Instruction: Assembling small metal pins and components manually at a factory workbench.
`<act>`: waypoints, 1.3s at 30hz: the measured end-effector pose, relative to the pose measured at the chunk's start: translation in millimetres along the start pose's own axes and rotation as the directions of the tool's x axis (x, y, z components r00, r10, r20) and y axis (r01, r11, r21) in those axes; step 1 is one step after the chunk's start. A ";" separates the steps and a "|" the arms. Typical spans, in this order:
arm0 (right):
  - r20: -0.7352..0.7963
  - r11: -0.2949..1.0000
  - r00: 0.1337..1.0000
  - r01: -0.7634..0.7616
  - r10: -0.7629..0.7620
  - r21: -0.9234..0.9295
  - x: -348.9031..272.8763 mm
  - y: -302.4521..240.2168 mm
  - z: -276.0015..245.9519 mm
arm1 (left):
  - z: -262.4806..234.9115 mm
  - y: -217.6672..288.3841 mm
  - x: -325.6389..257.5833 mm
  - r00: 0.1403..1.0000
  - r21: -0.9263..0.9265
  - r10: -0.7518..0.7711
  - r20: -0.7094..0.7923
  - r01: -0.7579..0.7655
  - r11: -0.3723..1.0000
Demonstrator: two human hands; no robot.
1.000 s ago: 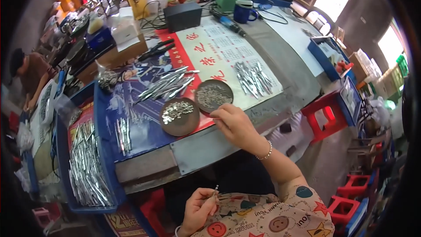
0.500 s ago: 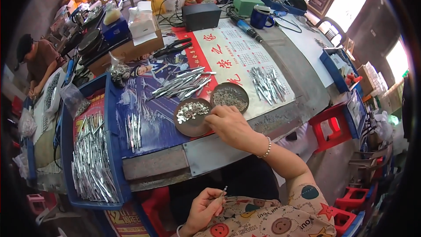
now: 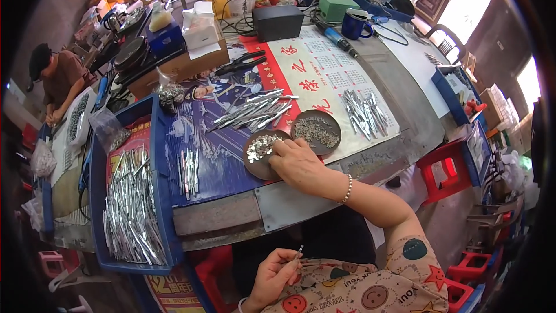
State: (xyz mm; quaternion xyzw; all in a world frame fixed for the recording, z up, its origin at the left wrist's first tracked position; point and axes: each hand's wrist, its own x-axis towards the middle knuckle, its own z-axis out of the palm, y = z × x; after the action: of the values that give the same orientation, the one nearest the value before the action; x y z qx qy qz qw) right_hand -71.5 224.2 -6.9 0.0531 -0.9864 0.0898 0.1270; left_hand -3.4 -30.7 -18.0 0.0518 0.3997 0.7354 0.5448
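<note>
My right hand [image 3: 302,167] reaches into a shallow round dish [image 3: 263,172] of small shiny silver discs [image 3: 260,148]. Its fingertips are pinched together at the discs' edge, and whatever they hold is hidden. Low over my lap, my left hand [image 3: 274,276] is closed on a slim silver metal piece [image 3: 300,251], whose tip sticks up past the thumb. Just right of the disc dish, touching or nearly so, is a second round dish [image 3: 337,146] of tiny metal parts [image 3: 316,131]. Behind them lies a loose pile of slim silver metal pieces [image 3: 255,110].
At left a blue tray [image 3: 165,197] holds many such pieces. Smaller bunches lie left of the dishes [image 3: 189,173] and at right [image 3: 365,115]. Black scissors [image 3: 243,65], a dark box [image 3: 279,23], a blue power tool [image 3: 336,39] and a blue mug [image 3: 354,25] stand farther back. A co-worker [image 3: 61,78] sits far left.
The whole view has shifted slightly, moving the table rightward in the picture. My right hand has moved a little farther over the disc dish. My left hand keeps its hold.
</note>
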 end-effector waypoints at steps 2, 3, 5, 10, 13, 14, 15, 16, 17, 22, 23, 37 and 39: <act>0.082 0.998 0.997 -0.002 -0.003 0.065 -3.4 -4.9 -3.0 | -0.7 1.3 0.5 1.000 0.009 0.003 0.003 -0.003 1.000; 0.081 0.998 0.997 -0.003 -0.002 0.062 -7.0 -6.3 -4.8 | -1.1 0.7 1.0 1.000 0.004 0.013 0.007 -0.013 1.000; 0.003 0.985 0.999 0.044 -0.045 0.168 -12.9 -7.9 -7.4 | -1.5 0.2 1.8 1.000 0.001 0.024 0.012 -0.024 1.000; 0.039 0.985 0.998 0.051 -0.058 0.165 -19.2 -1.3 -6.5 | 0.8 -2.9 3.6 0.999 0.002 0.045 -0.028 -0.045 0.999; 0.035 0.987 0.998 0.053 -0.059 0.153 -24.3 -1.4 -9.4 | 7.2 -1.1 2.3 0.997 0.004 0.063 -0.046 -0.062 0.998; 0.017 0.988 0.998 0.063 -0.066 0.140 -28.2 -3.1 -13.1 | 8.5 -2.0 2.2 0.997 0.008 0.060 -0.048 -0.060 0.998; 0.015 0.988 0.998 0.062 -0.065 0.144 -33.6 -7.4 -18.7 | 9.0 -2.8 2.2 0.994 0.017 0.090 -0.057 -0.089 0.996; -0.036 0.965 0.999 0.048 -0.039 0.257 -41.2 -14.2 -26.6 | 9.6 -3.7 2.2 0.990 0.025 0.124 -0.069 -0.122 0.992; -0.082 0.929 0.997 0.037 -0.007 0.367 -50.2 -20.5 -32.8 | 10.1 -4.4 2.2 0.989 0.025 0.124 -0.076 -0.122 0.992; -0.017 0.662 0.991 -0.074 0.130 0.745 -107.3 -47.8 -42.8 | 16.0 -8.4 10.7 0.971 -0.006 0.155 -0.181 -0.159 0.987; 0.025 0.569 0.981 -0.134 0.195 0.811 -117.0 -51.8 -39.1 | 17.4 -7.0 15.3 0.971 -0.002 0.164 -0.177 -0.167 0.986; -0.043 0.469 0.964 -0.090 0.264 0.878 -152.7 -76.1 -22.9 | 30.3 -24.0 22.6 0.980 0.085 0.165 -0.115 -0.156 0.984; -0.060 0.486 0.963 -0.078 0.263 0.871 -152.7 -78.4 -20.9 | 30.9 -26.1 21.2 0.976 0.109 0.195 -0.101 -0.184 0.977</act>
State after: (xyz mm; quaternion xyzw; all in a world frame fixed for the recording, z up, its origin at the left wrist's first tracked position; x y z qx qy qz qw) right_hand 90.5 164.0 -13.9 0.0021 -0.7941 0.5849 0.1651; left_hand 23.8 5.9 -21.6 0.0757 0.4587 0.7651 0.4456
